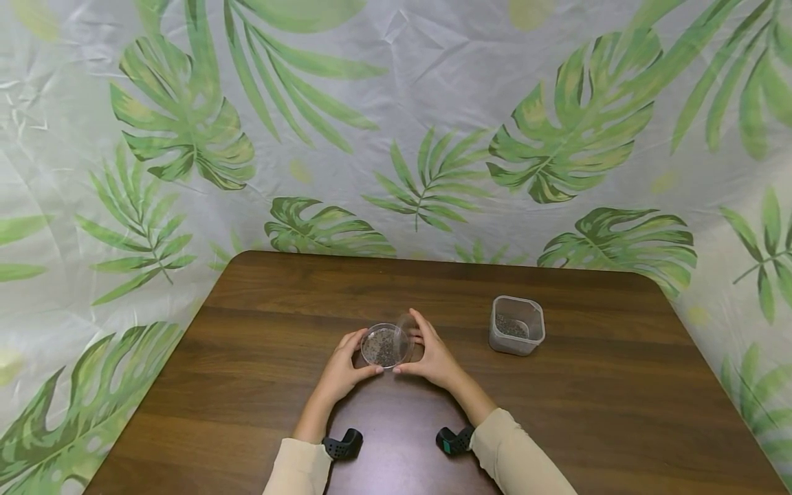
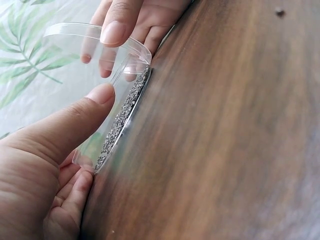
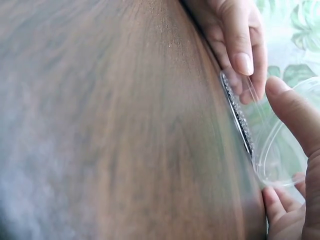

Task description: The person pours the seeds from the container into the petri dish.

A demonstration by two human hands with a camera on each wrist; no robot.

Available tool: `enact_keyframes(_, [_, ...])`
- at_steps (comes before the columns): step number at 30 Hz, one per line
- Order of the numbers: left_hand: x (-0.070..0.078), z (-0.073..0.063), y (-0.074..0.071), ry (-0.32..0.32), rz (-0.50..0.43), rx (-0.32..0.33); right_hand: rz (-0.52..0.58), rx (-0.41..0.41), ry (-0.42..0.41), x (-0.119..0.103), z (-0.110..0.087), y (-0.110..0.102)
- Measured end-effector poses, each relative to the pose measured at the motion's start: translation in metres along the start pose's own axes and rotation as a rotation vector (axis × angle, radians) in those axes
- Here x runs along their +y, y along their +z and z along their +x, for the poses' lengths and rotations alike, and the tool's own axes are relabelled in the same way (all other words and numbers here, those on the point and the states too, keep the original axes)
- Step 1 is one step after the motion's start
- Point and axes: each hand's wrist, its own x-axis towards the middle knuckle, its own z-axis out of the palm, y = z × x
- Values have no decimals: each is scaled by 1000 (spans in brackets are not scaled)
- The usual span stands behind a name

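Note:
A clear round petri dish (image 1: 375,352) with a layer of small grey granules (image 2: 120,125) rests on the wooden table in front of me. My left hand (image 1: 342,368) holds it at its left side, the thumb at the near rim and the fingers round the far side. A clear round lid (image 1: 405,333) tilts up over the dish's right side. My right hand (image 1: 435,361) grips this lid by its edge, thumb near and fingers far. In the right wrist view, the lid's raised rim (image 3: 272,181) stands beside the dish, low over the table.
To the right stands a square clear plastic container (image 1: 515,346) with grey granules inside. Dark bands (image 1: 343,445) sit on both wrists. A leaf-patterned cloth (image 1: 433,103) hangs behind the table (image 1: 247,385). One dark speck (image 2: 279,11) lies on the tabletop.

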Motion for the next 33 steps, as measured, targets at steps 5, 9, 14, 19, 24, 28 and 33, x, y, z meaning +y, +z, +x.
enact_keyframes(5, [0,-1,0,-6,6,-5,15,11,70,-12,-1,-1])
enact_keyframes(9, [-1,-1,1,-7,14,-6,-44,17,100,5,3,3])
enact_keyframes(14, [-1,0,0,-7,12,-6,-93,17,65,17,5,5])
enact_keyframes(19, [-1,-1,-1,-11,2,-19,-121,5,39,18,7,5])
enact_keyframes(24, [-2,-1,-1,-11,-28,-28,-158,-19,27,17,8,5])
enact_keyframes(28, [-3,0,-1,-22,-86,-28,-194,-37,16,17,9,5])
enact_keyframes(33, [-4,0,-3,-28,-159,-30,-238,-65,2,14,11,5])
